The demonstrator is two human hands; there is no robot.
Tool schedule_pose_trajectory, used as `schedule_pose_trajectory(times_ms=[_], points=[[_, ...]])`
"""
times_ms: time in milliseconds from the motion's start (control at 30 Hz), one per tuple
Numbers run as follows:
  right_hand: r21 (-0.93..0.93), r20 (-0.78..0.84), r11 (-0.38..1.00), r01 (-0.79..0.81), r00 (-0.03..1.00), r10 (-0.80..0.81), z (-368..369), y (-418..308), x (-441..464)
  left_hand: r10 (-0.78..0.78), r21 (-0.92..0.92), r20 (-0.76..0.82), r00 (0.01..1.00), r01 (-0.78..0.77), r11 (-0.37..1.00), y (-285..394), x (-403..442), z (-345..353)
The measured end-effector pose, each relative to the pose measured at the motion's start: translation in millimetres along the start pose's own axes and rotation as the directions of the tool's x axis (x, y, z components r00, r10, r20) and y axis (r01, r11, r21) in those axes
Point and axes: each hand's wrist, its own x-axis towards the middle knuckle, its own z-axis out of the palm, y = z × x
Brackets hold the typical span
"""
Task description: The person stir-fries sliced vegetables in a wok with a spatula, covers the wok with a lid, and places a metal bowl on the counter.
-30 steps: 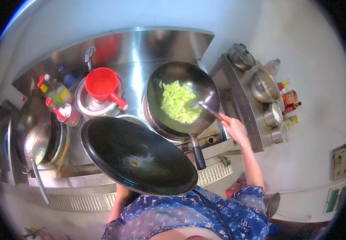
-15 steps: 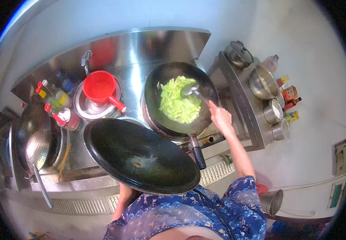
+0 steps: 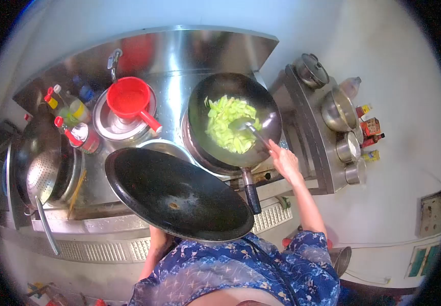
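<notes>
My right hand [image 3: 283,160] is closed around the handle of a metal spatula [image 3: 251,128]. The spatula's head rests among pale green vegetable pieces [image 3: 228,115] in a black wok [image 3: 205,89] on the stove. A dark-gripped handle [image 3: 251,191] sticks out from the wok towards me. In front of my body is a large black wok lid [image 3: 179,191], tilted, its hollow underside facing up with a small spot in the middle. My left forearm [image 3: 155,245] runs up behind this lid and holds it off the counter; the lid hides my left hand.
At left are a red dipper [image 3: 127,97] over a metal basin, several bottles [image 3: 80,109], and a skimmer [image 3: 43,173] on another wok. Behind the lid lies a metal bowl's rim [image 3: 167,145]. A right-hand side counter [image 3: 307,127] carries pots and a steel bowl [image 3: 338,108].
The spatula's head has moved lower through the vegetable pieces, and my right hand has shifted slightly down and right. The lid stays nearly in place while the view shifts a little.
</notes>
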Motion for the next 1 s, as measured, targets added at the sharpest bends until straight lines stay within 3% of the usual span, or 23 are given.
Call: schedule_pose_trajectory(times_ms=[33,67,133,267,333,433,500,567,633,700,833,1000], points=[[0.049,-0.038,0.998,0.043,0.998,-0.041,-0.6,2.2,-2.6,-0.050,-0.137,0.005,0.999,0.051,0.989,-2.7,0.3,-3.4],[0.047,-0.035,0.998,0.047,0.998,-0.045,-7.0,4.3,-8.3,-0.051,-0.141,0.000,0.999,0.051,0.989,-3.7,-1.2,-5.6],[0.079,0.058,0.997,-0.012,0.998,0.007,-29.4,10.3,-26.3,0.108,0.223,0.088,0.990,-0.125,0.967,-5.9,-4.3,-8.0],[0.005,0.166,1.000,0.001,0.986,-0.001,-38.6,23.2,-41.5,0.116,0.366,0.080,0.990,-0.138,0.920,5.7,-8.7,0.7],[0.030,0.137,0.998,-0.047,0.990,0.042,-17.8,15.0,-29.9,-0.058,-0.106,-0.049,0.997,0.053,0.993,8.2,-7.6,7.8],[0.141,0.076,0.987,-0.079,0.995,0.068,15.3,-3.7,-7.4,-0.159,-0.207,-0.035,0.987,0.148,0.967,10.7,-3.5,11.4],[0.221,0.040,0.973,-0.068,0.997,0.061,17.0,1.4,-3.7,-0.138,-0.162,-0.006,0.990,0.135,0.977,10.6,0.6,13.6],[0.246,0.024,0.968,0.052,0.998,-0.060,6.3,13.3,-0.1,-0.101,-0.128,0.010,0.995,0.101,0.987,10.3,2.9,12.4],[0.189,0.054,0.979,0.081,0.994,-0.092,-22.5,30.0,-7.9,-0.119,-0.145,0.019,0.993,0.120,0.982,6.7,0.1,9.1],[0.064,0.145,0.998,-0.020,0.989,0.010,-63.8,20.6,-25.1,-0.137,-0.168,0.025,0.990,0.139,0.976,1.8,-3.6,5.9],[-0.013,0.180,0.999,-0.049,0.982,0.050,-57.5,24.6,-30.0,-0.071,-0.242,0.039,0.997,0.078,0.967,-4.4,-1.9,4.8],[0.027,0.068,1.000,-0.001,0.998,-0.001,-13.5,19.6,-22.8,-0.010,-0.206,0.009,1.000,0.012,0.979,3.9,-7.5,6.0]])
